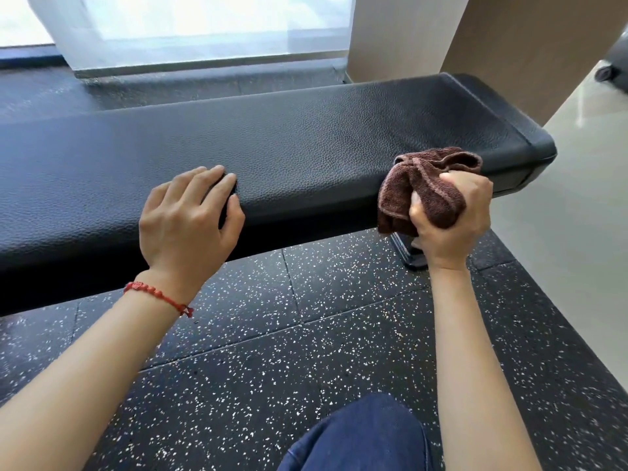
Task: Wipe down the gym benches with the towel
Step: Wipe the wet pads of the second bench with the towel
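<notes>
A long black padded gym bench runs across the view from left to right. My left hand rests on its near edge with relaxed, spread fingers and holds nothing. My right hand grips a bunched brown towel against the bench's near edge, close to its right end. Part of the towel hangs below the padding.
The floor is black speckled rubber tile. A black bench foot stands under the right end. A beige pillar rises behind the bench's right end, and a bright window is behind. My knee in blue jeans is low in view.
</notes>
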Tool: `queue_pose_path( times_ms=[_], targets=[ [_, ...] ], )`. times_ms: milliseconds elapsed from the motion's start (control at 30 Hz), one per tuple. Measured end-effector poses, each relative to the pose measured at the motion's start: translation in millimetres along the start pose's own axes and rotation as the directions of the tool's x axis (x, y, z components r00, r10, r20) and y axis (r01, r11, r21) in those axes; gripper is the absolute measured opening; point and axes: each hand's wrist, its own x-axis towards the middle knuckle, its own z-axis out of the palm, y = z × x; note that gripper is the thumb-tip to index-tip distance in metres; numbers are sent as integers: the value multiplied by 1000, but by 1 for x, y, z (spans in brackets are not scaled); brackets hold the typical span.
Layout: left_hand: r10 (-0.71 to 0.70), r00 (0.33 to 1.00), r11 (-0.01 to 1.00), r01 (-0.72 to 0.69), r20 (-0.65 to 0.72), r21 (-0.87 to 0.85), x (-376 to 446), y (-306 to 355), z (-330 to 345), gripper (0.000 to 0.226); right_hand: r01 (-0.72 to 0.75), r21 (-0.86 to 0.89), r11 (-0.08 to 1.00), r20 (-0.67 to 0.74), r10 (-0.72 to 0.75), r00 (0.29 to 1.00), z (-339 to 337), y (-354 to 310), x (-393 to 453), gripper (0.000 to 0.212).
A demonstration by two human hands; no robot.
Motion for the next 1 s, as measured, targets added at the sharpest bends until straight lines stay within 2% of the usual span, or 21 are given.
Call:
queue_pose_path(
  times_ms=[267, 500, 800, 1000],
  targets=[
    [1, 1000, 1000, -1, -18, 8, 0, 0, 2, 27, -60, -73, 996, -29, 58, 998, -9, 14, 9, 26],
    [6, 1000, 1000, -6, -10, 0, 1, 0, -1, 27, -227, -49, 973, -192, 214, 958, 20, -45, -16, 28],
    [-37, 997, 998, 41, 72, -51, 3, 1, -7, 25, -217, 17, 976, -102, 217, 971, 53, -116, -29, 28],
    [-62, 977, 953, 119, 203, -278, 6, -6, -22, 31, -210, 10, 978, -38, 210, 977, 56, -146, -23, 26]
  ],
)
